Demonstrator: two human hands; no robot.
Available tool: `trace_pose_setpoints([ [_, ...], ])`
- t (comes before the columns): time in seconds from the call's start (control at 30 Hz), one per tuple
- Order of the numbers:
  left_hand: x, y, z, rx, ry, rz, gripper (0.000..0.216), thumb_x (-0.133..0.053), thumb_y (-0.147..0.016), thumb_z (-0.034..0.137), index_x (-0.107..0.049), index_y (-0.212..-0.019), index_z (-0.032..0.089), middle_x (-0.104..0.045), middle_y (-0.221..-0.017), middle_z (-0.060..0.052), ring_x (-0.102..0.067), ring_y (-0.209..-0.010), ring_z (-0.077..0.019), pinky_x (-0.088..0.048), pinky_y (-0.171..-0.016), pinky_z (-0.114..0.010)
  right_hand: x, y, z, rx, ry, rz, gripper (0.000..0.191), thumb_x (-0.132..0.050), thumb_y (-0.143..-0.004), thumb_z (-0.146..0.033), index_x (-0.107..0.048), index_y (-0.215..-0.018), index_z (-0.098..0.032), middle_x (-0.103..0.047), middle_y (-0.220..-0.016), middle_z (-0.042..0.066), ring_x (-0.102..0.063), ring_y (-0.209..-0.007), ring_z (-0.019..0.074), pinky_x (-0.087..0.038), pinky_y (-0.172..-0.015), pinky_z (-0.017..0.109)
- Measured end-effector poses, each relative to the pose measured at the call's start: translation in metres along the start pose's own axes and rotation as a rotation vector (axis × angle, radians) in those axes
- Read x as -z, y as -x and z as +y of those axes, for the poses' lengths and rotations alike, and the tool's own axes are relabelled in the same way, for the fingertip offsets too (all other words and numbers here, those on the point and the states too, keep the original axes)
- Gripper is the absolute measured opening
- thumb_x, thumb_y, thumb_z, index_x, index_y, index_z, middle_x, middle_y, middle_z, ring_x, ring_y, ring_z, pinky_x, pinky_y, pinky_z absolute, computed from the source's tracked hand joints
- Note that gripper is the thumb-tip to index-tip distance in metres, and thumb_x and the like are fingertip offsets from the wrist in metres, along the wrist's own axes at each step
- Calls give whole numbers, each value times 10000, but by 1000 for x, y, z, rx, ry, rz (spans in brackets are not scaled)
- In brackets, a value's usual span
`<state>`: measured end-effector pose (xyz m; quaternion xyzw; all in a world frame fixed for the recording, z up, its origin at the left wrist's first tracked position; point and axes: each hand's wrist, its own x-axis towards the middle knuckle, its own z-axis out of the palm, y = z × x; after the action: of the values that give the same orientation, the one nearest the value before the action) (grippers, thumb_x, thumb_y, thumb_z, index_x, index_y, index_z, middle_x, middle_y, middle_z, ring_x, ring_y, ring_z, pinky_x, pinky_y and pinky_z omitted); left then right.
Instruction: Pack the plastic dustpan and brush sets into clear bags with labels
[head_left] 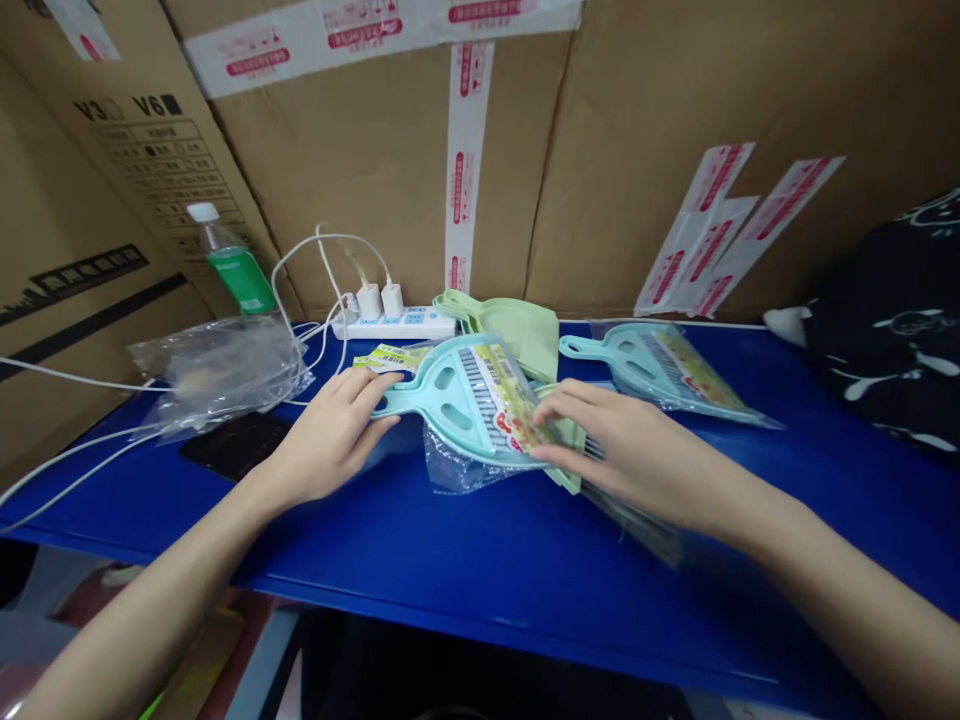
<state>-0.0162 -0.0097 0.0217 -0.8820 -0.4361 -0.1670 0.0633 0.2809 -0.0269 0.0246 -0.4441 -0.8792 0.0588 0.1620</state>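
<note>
L hand (pixel 335 432) pinches pale-blue dustpan (pixel 466 400) by handle, R hand (pixel 622 445) its front; R-side dustpan (pixel 664 368) bagged, done imo, green dustpan (pixel 525 330) bare afaict

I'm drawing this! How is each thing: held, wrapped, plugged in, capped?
Front blue dustpan: held by left hand and right hand
Other blue dustpan: in clear wrapping
Back green dustpan: not held
Bottle: capped
White chargers: plugged into power strip
Plastic bag: crumpled
Cardboard: taped
</note>
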Motion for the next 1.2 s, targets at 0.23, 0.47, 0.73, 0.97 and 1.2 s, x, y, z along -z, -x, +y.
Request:
trace_pose_setpoints([
  [0.23, -5, 4, -5, -6, 2, -33, 386, -358, -960, 330, -507, -1272, 158, -610, -1110, -139, -574, -1023, -287, -492, -891, -447, 1, -3, -5, 101, 5, -29, 263, -360, -923, -225, -510, -707, -227, -597, -728, 44, -565, -657, 186, -440, -624, 321],
  [0.47, 1, 5, -9, 18, 32, -107, 331, -373, -942, 349, -550, -1158, 172, -628, -1082, -123, -589, -1006, -277, -503, -876, -426, 4, -2, 24, -262, 197, 16, 236, -438, -799, -193, -356, -590, -264, -571, -599, 26, -521, -511, 170, -350, -491, 304],
  [0.73, -1, 5, -5, 101, 71, -201, 328, -370, -852, 343, -533, -1076, 168, -655, -1054, -115, -619, -915, -264, -517, -810, -410, 5, -1, 26, -312, 196, -20, 259, -354, -890, -256, -408, -636, -263, -609, -595, 37, -548, -514, 196, -371, -491, 328],
  [0.97, 11, -1, -10, 243, 125, -100, 340, -316, -884, 470, -523, -916, 201, -664, -930, -86, -628, -832, -247, -503, -777, -391, -6, 9, 13, -82, 386, 64, 390, -420, -926, -464, -662, -887, -161, -682, -869, 140, -642, -800, 291, -486, -653, 388],
  [1.2, 19, -1, -16, 347, 76, -21, 331, -325, -867, 477, -523, -880, 212, -648, -855, -65, -613, -764, -237, -481, -723, -373, -29, 5, -2, -37, 333, 81, 385, -393, -937, -371, -651, -1077, -121, -672, -1124, 172, -626, -1005, 299, -510, -797, 418],
])
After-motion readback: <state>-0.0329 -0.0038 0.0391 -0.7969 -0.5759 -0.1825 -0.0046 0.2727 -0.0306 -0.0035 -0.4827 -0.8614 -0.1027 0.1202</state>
